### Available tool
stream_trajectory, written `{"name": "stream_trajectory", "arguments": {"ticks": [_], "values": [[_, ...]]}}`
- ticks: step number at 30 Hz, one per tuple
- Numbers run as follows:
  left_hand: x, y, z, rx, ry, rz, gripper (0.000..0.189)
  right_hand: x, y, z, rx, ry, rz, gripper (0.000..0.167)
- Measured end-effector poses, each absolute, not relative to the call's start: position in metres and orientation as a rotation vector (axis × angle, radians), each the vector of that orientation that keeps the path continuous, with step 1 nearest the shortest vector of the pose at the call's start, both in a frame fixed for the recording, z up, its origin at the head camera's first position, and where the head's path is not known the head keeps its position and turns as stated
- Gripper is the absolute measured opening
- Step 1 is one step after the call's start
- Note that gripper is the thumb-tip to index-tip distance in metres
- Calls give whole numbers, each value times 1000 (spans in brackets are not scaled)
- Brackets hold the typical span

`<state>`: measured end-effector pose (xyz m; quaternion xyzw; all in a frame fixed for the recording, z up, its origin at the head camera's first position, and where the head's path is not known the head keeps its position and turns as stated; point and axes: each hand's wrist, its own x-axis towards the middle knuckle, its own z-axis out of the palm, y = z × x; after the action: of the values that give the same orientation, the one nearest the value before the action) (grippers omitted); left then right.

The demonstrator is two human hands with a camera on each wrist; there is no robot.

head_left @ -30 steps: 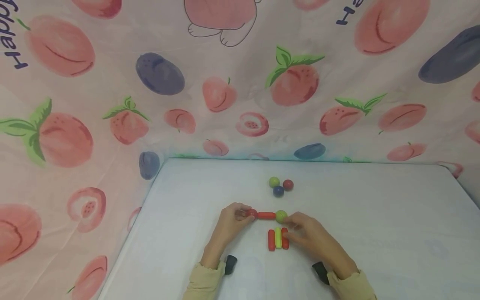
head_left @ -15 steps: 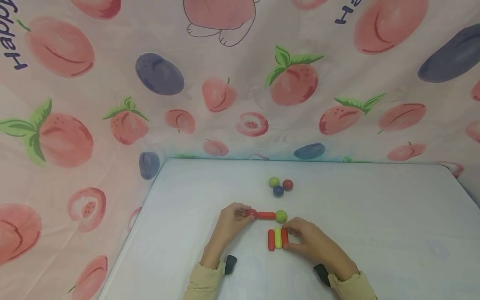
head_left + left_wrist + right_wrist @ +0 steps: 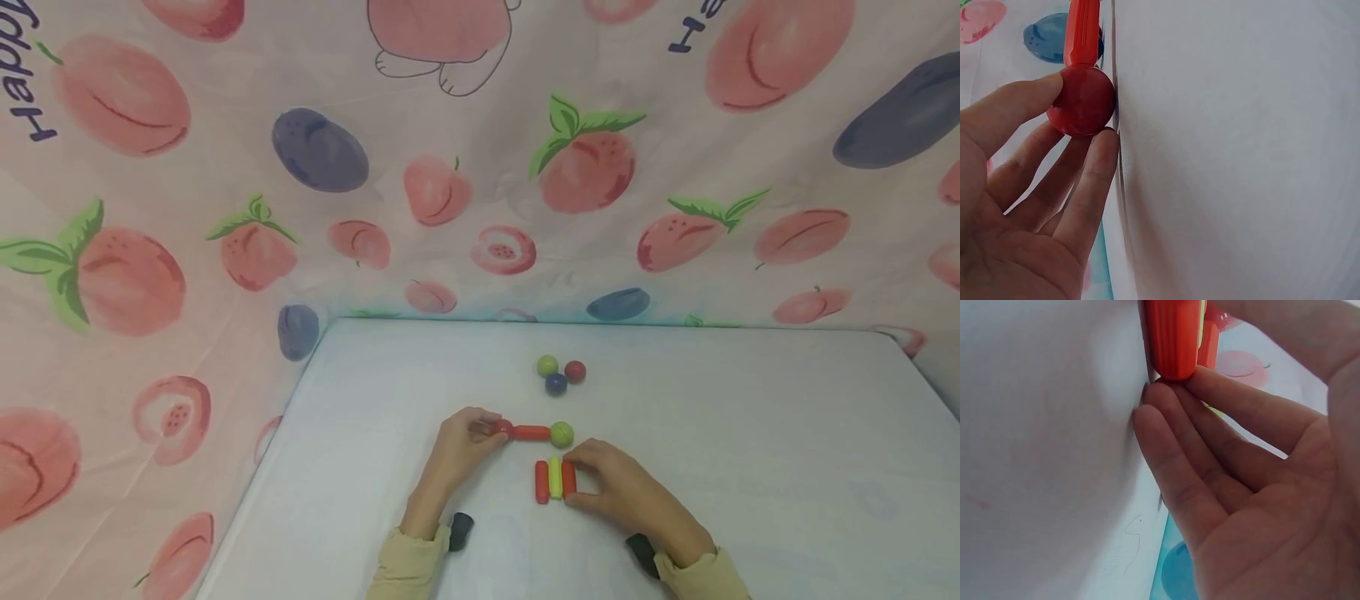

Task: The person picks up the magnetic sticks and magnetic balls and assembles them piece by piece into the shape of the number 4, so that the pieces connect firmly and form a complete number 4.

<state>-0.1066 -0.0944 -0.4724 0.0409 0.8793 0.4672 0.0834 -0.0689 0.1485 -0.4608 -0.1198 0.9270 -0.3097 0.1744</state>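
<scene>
My left hand [image 3: 468,442] pinches a red ball [image 3: 1082,101] between thumb and fingers. A red rod [image 3: 531,433] joins that ball to a yellow-green ball [image 3: 561,434], and the three lie in a line on the table. Nearer the person, three short rods lie side by side: a red rod [image 3: 542,482] on the left, a yellow-green rod [image 3: 555,477] in the middle and a right-hand red rod [image 3: 1175,340]. My right hand [image 3: 618,483] pinches the right-hand red rod by its two ends, thumb at the near end and fingers at the far end.
Behind the joined piece sit three loose balls: a green ball [image 3: 547,365], a red ball [image 3: 575,372] and a blue ball [image 3: 556,384]. They rest on a white table [image 3: 750,433]. A fruit-printed cloth [image 3: 480,183] rises along its back and left edges.
My right hand has moved from beside the yellow-green ball toward the person and now grips the right-hand red rod. My left hand keeps its hold on the red ball.
</scene>
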Motion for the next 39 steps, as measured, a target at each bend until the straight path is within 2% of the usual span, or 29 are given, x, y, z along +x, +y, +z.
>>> {"name": "stream_trajectory", "arguments": {"ticks": [26, 39], "values": [[-103, -87, -475, 162, 2605, 1420, 27, -68, 148, -457, -379, 2697, -772, 48], [-100, -81, -474, 152, 2608, 1403, 27, -70, 148, -442, -357, 2709, -752, 52]]}}
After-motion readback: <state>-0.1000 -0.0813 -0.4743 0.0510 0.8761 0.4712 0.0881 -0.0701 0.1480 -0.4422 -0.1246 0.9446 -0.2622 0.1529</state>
